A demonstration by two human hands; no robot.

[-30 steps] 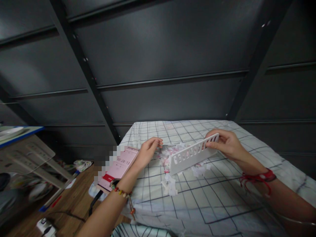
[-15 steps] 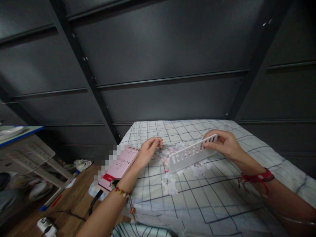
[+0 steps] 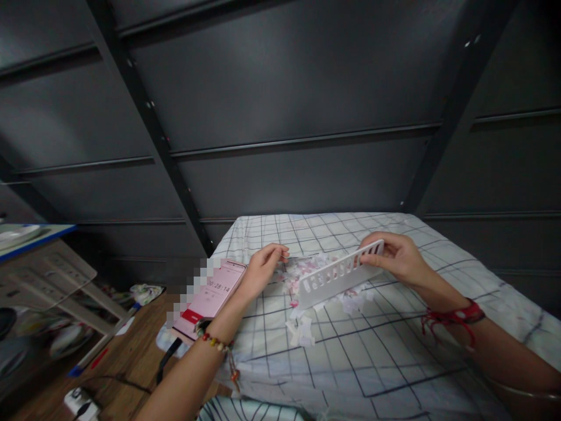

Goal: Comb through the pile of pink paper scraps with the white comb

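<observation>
Our right hand grips the white slotted panel by its right end, holding it up on its long side among the paper scraps. Our left hand curls loosely near them (we cannot tell whether it holds anything). Many scraps lie clustered beyond the panel and around its left end; others sit on the near side, so we judge them only partly together, with strays left on the checked sheet. Farther left lies a phone showing timer digits.
</observation>
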